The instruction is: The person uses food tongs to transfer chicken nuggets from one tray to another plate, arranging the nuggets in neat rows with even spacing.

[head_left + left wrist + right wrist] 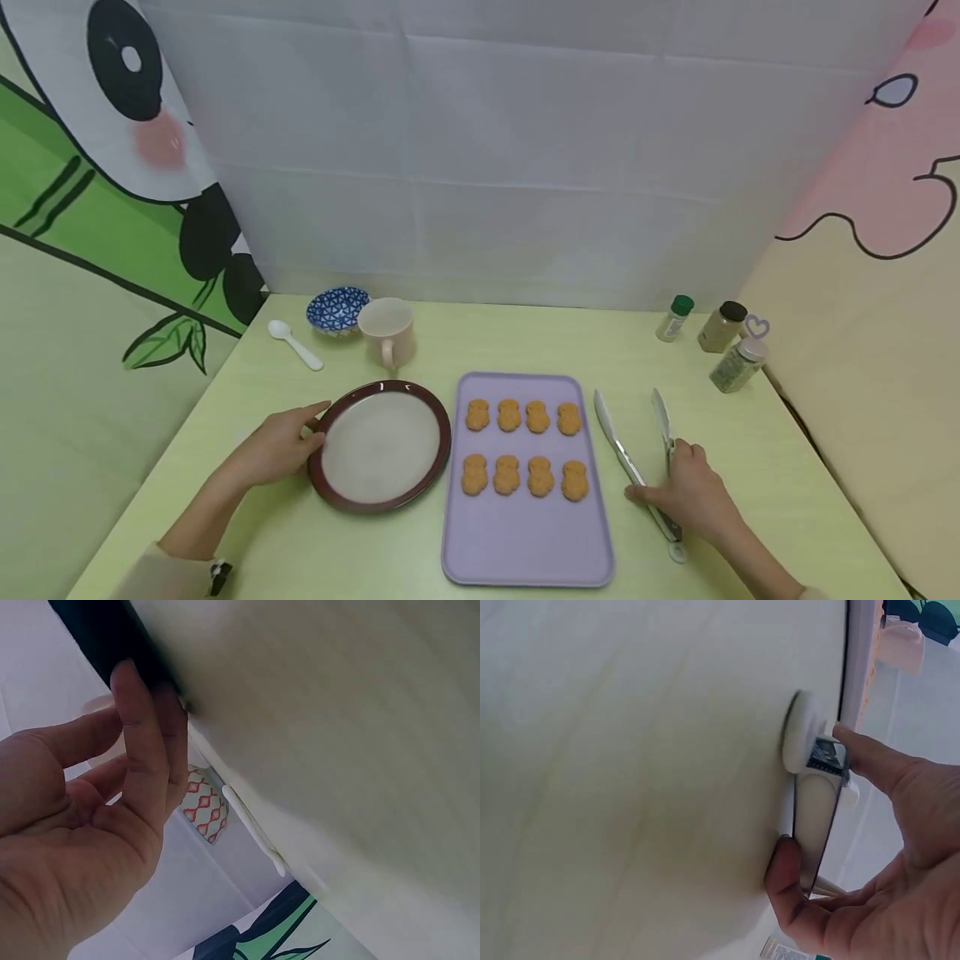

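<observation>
A round plate (384,446) with a brown rim and pale centre lies on the table. At its left edge is my left hand (276,446), thumb over the rim; in the left wrist view its extended fingers (146,750) touch the plate's dark side (120,641). Metal tongs (622,450) lie spread in a V right of the tray. My right hand (690,492) grips them across both arms, thumb on the left arm and fingers curled around the right. The right wrist view shows their hinge end with a white ring (802,731).
Between plate and tongs lies a lilac tray (525,542) with two rows of brown bear-shaped pieces (506,475). A white spoon (296,344), blue patterned bowl (337,310) and pink mug (387,333) stand back left. Spice jars (722,327) stand back right.
</observation>
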`<state>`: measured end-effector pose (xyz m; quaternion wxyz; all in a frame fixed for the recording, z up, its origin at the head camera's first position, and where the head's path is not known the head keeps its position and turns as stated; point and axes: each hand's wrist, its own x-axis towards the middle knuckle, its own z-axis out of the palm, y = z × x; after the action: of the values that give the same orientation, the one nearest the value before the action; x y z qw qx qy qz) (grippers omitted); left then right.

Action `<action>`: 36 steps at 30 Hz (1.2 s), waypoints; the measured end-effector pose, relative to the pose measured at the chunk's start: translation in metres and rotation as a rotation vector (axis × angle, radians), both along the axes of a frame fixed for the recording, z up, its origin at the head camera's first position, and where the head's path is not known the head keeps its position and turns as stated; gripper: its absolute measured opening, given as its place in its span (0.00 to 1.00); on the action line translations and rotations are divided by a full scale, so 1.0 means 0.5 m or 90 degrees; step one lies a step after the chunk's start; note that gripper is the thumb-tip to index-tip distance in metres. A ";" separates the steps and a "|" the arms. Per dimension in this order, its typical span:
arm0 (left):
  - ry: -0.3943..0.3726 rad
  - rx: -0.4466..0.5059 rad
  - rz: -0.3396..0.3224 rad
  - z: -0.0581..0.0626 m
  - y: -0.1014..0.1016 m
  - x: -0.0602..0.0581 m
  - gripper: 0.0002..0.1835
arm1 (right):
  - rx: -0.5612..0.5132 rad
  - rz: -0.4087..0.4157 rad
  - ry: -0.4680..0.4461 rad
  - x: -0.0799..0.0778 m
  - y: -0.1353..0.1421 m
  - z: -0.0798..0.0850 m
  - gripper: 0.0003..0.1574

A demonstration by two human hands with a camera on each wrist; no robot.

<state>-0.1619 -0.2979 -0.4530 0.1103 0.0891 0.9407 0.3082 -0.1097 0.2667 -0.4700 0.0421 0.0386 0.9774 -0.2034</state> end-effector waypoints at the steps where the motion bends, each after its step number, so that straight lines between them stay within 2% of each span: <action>1: -0.001 -0.001 0.000 -0.001 0.002 0.000 0.28 | 0.001 -0.001 0.006 0.000 0.000 -0.002 0.71; 6: -0.009 0.005 0.003 -0.003 0.003 -0.002 0.28 | -0.005 -0.007 0.025 0.003 0.001 -0.002 0.64; 11: -0.023 0.006 0.011 0.000 0.000 -0.003 0.29 | -0.037 0.014 0.042 -0.001 0.013 0.019 0.57; 14: -0.031 0.006 0.016 0.002 0.000 -0.002 0.29 | -0.105 0.023 0.037 -0.009 0.021 0.034 0.51; 18: -0.043 0.004 0.018 0.005 0.001 -0.002 0.28 | -0.179 0.046 0.038 -0.026 0.025 0.060 0.50; 25: -0.048 -0.009 0.021 0.008 0.006 -0.006 0.29 | -0.113 0.167 0.175 -0.079 0.002 0.104 0.50; 30: -0.066 0.007 0.028 0.008 0.005 -0.008 0.29 | -0.094 0.277 0.178 -0.124 -0.040 0.130 0.52; 36: -0.063 0.015 0.034 0.007 0.003 -0.007 0.29 | -0.010 0.439 0.159 -0.169 -0.114 0.150 0.48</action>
<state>-0.1653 -0.2963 -0.4496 0.1473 0.0502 0.9325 0.3260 -0.1942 0.2095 -0.3952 -0.0112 -0.3189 0.9289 -0.1879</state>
